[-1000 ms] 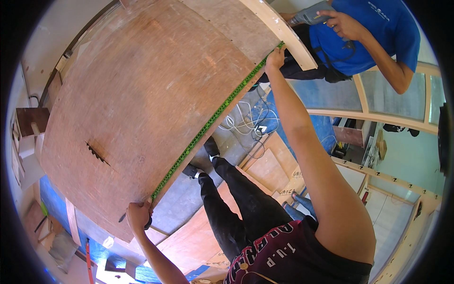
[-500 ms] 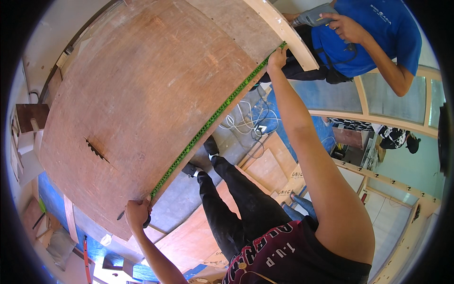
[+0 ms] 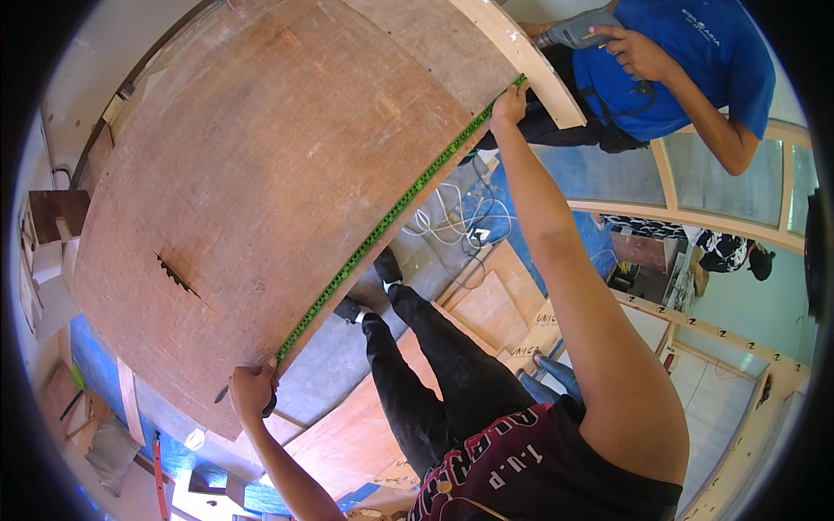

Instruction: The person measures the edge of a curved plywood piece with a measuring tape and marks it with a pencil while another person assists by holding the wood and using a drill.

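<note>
Workshop floor strewn with offcuts lies below a plywood panel (image 3: pixel 261 191). A green tape measure (image 3: pixel 382 227) runs along its edge: right hand (image 3: pixel 508 106) fingers pinch the far end, left hand (image 3: pixel 252 391) fingers grip the case. Best kept taut and flush.

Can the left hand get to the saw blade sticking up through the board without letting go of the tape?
Probably not: the left hand pins the green tape measure at the board's near edge, and the saw blade sits apart, further in.
</note>
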{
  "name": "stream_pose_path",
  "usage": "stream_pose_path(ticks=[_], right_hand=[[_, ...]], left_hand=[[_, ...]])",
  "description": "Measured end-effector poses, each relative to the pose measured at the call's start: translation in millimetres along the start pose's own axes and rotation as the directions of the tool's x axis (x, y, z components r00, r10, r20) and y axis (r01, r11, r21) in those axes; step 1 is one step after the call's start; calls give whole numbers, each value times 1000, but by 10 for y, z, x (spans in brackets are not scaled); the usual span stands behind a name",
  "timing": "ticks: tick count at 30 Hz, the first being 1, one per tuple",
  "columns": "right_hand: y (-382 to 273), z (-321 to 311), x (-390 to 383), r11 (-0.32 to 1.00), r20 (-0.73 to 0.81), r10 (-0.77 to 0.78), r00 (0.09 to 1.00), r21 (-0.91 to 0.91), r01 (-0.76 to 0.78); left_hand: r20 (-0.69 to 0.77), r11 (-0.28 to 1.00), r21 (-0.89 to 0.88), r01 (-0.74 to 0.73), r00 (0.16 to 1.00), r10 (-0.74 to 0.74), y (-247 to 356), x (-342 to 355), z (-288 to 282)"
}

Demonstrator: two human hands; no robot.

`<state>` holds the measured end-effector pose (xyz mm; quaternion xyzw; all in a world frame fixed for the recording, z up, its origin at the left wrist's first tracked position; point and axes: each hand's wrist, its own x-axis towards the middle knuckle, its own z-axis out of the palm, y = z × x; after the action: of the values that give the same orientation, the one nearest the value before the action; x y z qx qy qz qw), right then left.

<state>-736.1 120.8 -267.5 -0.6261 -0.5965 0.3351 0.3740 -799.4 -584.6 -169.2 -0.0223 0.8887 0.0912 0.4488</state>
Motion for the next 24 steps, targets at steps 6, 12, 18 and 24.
stream_pose_path(ticks=[6, 12, 18, 24], right_hand=[[39, -3, 60, 999, -5, -14, 1000, 31, 14], [57, 14, 37, 1000, -7, 6, 1000, -3, -6], [52, -61, 33, 999, -28, 9, 1000, 40, -8], [18, 192, 69, 977, 22, -147, 989, -156, 149]], left_hand=[[5, 1000, 14, -4, 1000, 4, 28, -2, -20], [0, 1000, 17, -1, 1000, 1, 10, -6, -42], [9, 1000, 28, 2, 1000, -2, 99, -30, -13], [-40, 997, 8, -74, 996, 74, -42, -33, 44]])
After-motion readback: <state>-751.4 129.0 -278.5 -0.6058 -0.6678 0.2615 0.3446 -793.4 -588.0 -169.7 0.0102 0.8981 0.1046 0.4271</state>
